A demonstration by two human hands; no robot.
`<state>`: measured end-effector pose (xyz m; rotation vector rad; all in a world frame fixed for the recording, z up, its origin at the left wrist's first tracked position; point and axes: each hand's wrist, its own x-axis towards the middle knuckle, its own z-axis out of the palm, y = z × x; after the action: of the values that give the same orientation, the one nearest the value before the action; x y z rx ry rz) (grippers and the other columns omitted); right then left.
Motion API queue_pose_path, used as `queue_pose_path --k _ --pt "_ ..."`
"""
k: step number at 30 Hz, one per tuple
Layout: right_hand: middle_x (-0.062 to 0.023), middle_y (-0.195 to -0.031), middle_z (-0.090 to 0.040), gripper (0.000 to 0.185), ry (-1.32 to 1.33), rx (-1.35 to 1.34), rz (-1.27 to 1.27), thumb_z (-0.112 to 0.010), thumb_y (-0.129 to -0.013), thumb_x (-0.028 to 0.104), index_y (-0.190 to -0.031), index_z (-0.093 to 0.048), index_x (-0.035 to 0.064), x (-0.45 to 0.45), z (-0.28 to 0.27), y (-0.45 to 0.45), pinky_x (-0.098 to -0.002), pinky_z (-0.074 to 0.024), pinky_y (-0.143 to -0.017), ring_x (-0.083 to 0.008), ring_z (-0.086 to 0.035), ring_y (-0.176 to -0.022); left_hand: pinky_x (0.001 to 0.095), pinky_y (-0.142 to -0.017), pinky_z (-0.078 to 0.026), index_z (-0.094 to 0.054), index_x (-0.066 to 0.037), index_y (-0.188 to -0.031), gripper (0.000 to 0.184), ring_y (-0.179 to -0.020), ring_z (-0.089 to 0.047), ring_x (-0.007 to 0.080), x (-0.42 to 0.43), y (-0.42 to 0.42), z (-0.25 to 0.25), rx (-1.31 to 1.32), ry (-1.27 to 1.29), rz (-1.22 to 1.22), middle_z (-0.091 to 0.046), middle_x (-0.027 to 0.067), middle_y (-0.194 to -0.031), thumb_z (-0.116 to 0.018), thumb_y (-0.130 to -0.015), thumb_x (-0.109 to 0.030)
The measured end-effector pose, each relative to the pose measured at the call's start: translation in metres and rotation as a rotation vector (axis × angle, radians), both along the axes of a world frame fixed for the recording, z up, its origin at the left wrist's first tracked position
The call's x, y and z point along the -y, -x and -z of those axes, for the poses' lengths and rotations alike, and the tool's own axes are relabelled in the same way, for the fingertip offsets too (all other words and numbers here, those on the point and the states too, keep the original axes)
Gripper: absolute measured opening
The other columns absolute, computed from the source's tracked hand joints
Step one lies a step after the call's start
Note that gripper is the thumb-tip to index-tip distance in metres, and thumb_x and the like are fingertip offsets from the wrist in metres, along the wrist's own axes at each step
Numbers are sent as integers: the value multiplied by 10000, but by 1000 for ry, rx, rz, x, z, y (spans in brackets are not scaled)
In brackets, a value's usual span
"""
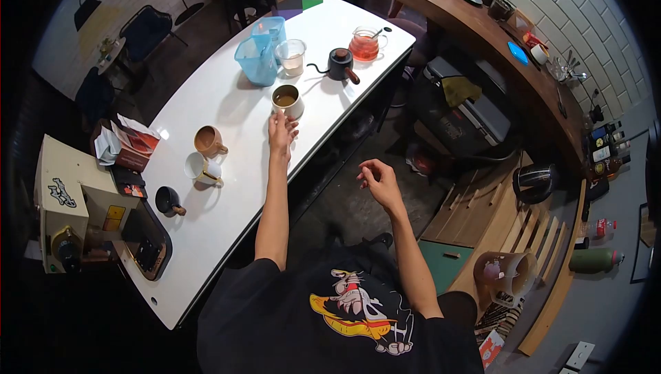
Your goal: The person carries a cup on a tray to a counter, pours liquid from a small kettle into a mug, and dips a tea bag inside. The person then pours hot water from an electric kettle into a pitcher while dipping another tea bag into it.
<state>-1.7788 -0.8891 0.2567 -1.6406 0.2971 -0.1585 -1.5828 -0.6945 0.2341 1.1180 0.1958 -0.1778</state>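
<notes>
On the white table [237, 161], my left hand [281, 134] is closed at the near side of a light mug [289, 107] with greenish-brown liquid inside. The mug's handle is hidden by my fingers. My right hand [380, 183] hangs past the table edge over the floor, empty, with its fingers loosely curled and apart. Beyond the mug are a clear cup [292, 61] and blue translucent pitchers [255, 61]. A black gooseneck kettle [340, 64] is to their right, near a glass server [363, 45] of red liquid.
A brown mug [208, 141], a white mug [200, 169] and a black handled cup [167, 201] stand at the table's left. A cream-coloured machine [72, 202] sits at the near left corner. A plastic jug [506, 274] rests on the wooden counter at right.
</notes>
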Motion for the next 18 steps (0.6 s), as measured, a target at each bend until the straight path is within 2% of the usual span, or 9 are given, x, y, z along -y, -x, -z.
queue_pose_path --k 1,4,6,8,9,11,13,15,18 --pt "-67 -742 -637 145 2 4 6 -538 -909 83 -952 -610 -35 3 0 -3 -240 -489 -539 -94 -603 -626 261 -588 -448 -413 -95 -1100 374 -716 -538 133 3 2 -2 4 2 6 -552 51 -882 -531 -936 -410" --pt "-75 -721 -623 193 89 6 78 -575 -887 104 -1044 -586 -8 18 0 -24 -261 -485 -552 -120 -600 -627 235 -502 -390 -318 -113 -1150 497 -584 -439 100 8 16 -1 -137 -5 -308 -474 30 -799 -664 -855 -312" --pt "-56 -685 -566 370 359 151 190 -612 -873 118 -1213 -492 35 26 -1 -56 -255 -460 -568 -103 -542 -604 231 -486 -370 -329 -114 -1125 435 -563 -411 93 7 32 -6 -155 50 -344 -450 24 -780 -642 -869 -274" --pt "-79 -746 -533 577 492 237 146 -655 -830 128 -1338 -385 81 33 -14 -99 -274 -452 -574 -136 -526 -616 228 -470 -350 -340 -116 -1099 375 -542 -382 85 6 51 -9 -174 97 -386 -427 19 -760 -621 -882 -237" --pt "-179 -896 -520 670 558 186 98 -649 -815 128 -1400 -322 114 34 -21 -120 -393 -461 -728 -291 -553 -780 233 -467 -346 -353 -117 -1072 319 -540 -379 87 6 61 -7 -166 149 -340 -426 19 -752 -600 -893 -207" --pt "-270 -980 -495 779 782 277 83 -661 -804 150 -1455 -236 205 37 -27 -164 -467 -451 -805 -428 -549 -898 246 -465 -353 -385 -120 -1015 188 -538 -375 98 9 82 -4 -148 197 -245 -418 12 -723 -544 -918 -143" --pt "-293 -1010 -489 824 866 191 43 -662 -803 171 -1471 -189 267 37 -30 -203 -489 -454 -821 -454 -545 -927 249 -476 -390 -389 -118 -1008 194 -511 -423 109 14 110 0 -120 178 -139 -452 26 -726 -554 -911 -150" --pt "-308 -1046 -507 860 999 19 -18 -638 -789 170 -1475 -142 318 39 -36 -229 -516 -493 -759 -459 -586 -917 240 -486 -404 -390 -114 -1018 219 -512 -442 98 17 135 -8 -190 136 -43 -474 29 -736 -565 -892 -150" --pt "-276 -962 -604 904 1066 -127 -20 -626 -757 105 -1468 -121 342 42 -23 -261 -506 -512 -703 -436 -634 -836 238 -524 -432 -420 -132 -1019 189 -549 -465 80 8 162 3 -288 112 84 -498 0 -757 -561 -895 -152"
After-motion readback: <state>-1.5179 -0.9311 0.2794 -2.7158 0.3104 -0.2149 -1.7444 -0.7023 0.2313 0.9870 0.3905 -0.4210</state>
